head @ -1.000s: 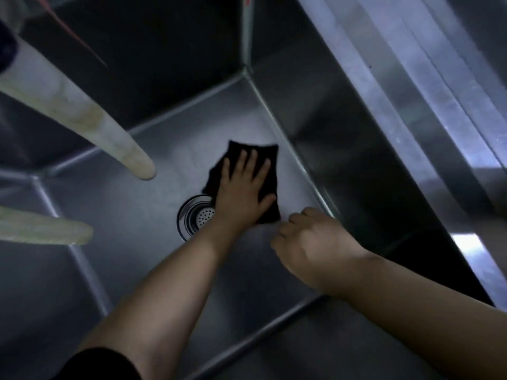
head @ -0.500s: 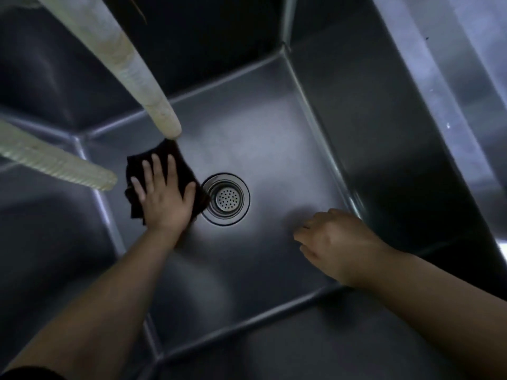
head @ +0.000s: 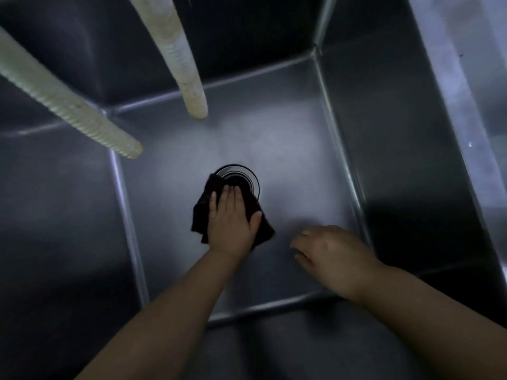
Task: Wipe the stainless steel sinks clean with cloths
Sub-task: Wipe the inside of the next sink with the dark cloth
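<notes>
Steel sink (head: 274,138) floor, mid-wipe.
My left hand (head: 230,220) presses the cloth (head: 263,229) flat, drain (head: 244,175) at twelve o'clock; right hand (head: 332,256) relaxed, empty.

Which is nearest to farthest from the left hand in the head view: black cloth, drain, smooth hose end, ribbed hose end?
1. Black cloth, under the left hand.
2. Drain, at its fingertips.
3. Smooth hose end, above.
4. Ribbed hose end, upper left; close to call with 3.

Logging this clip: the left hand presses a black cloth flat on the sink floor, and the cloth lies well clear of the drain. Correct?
Not quite. In the head view the left hand does press the black cloth flat on the sink floor, but the cloth overlaps the drain, covering its near-left part.
</notes>
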The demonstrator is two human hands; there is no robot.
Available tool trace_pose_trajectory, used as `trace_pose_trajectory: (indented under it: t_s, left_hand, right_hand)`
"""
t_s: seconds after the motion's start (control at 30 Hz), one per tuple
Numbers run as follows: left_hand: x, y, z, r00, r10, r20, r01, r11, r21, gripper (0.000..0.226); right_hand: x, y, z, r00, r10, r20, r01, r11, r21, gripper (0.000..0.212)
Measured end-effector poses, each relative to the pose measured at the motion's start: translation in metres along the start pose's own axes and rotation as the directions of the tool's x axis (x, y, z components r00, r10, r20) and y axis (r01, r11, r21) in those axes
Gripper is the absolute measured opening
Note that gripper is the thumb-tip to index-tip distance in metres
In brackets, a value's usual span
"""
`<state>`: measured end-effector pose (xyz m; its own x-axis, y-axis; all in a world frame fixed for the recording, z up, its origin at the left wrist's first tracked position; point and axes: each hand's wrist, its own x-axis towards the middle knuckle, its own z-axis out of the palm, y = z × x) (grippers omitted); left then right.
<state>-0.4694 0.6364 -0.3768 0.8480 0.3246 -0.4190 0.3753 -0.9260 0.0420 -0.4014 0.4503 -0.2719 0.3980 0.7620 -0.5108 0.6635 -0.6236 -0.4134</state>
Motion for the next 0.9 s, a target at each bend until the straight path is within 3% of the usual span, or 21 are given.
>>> trace_pose_trajectory:
  t_s: [0.2,0.33,0.4,0.5,0.6,0.73,0.9]
  left_hand:
    - [0.034,0.018,-0.007,0.991,-0.113,0.076,0.125,0.975,-0.183,0.07]
    - [0.034,-0.006,-0.011,0.994,0.067,0.088,-0.048,0.977,-0.208,0.058]
    - [0.038,-0.022,-0.019,0.968,0.204,0.149,-0.179,0.97,-0.165,0.055]
    - [0.04,-0.038,-0.037,0.905,0.312,0.289,-0.312,0.949,-0.048,0.054]
    - [0.044,-0.034,-0.055,0.875,0.261,0.408,-0.356,0.917,0.177,0.061]
    - [0.042,-0.008,-0.059,0.837,0.144,0.528,-0.439,0.753,0.49,0.076]
    - [0.037,0.001,-0.046,0.899,0.041,0.436,-0.213,0.911,0.354,0.09]
  right_hand:
    - [-0.002,-0.009,-0.001,0.998,-0.05,-0.044,0.05,0.999,-0.007,0.01]
    - [0.0,-0.011,0.004,0.997,-0.042,-0.068,0.043,0.999,0.01,0.009]
    - [0.001,-0.008,0.009,0.999,-0.019,-0.044,0.019,1.0,0.014,0.023]
    - [0.001,-0.005,0.01,0.999,0.008,-0.052,-0.008,1.0,0.001,0.027]
    - [0.0,-0.001,0.013,0.998,0.033,-0.056,-0.035,0.999,-0.023,0.029]
    - [-0.002,0.002,0.01,0.994,0.101,-0.048,-0.101,0.995,0.001,0.027]
    - [0.0,0.005,0.004,0.991,0.127,-0.043,-0.124,0.99,0.068,0.025]
